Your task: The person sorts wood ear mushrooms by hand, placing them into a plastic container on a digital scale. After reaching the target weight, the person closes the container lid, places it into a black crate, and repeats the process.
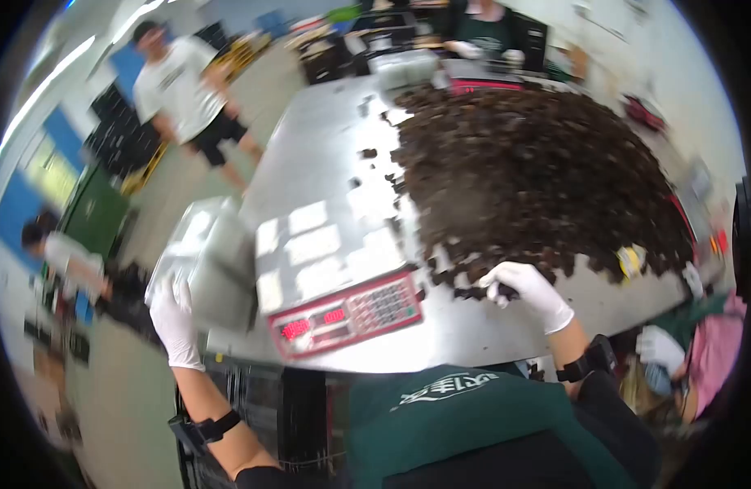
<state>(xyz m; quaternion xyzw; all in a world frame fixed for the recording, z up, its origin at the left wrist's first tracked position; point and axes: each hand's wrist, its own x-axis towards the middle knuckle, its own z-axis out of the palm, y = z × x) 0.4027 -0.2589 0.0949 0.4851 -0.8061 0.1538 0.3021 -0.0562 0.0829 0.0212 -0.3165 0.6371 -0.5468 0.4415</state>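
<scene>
My left hand (176, 322), in a white glove, is at the near edge of a stack of clear plastic containers (224, 285), its fingers bent over the rim. The stack stands at the table's left edge. My right hand (528, 292), also gloved in white, hovers by the near edge of a large heap of dark brown pieces (538, 163). Its fingers are curled together, and I cannot make out anything between them. Between my hands sits a red-framed digital scale (347, 314) with lit red digits; bright white rectangular patches show on its platform (290, 281).
The metal table (298, 147) carries scattered dark bits left of the heap. More clear containers (404, 69) stand at the far end, near a person in an apron (483, 33). A gloved co-worker (717, 350) is at right. Two people (184, 90) are on the left floor.
</scene>
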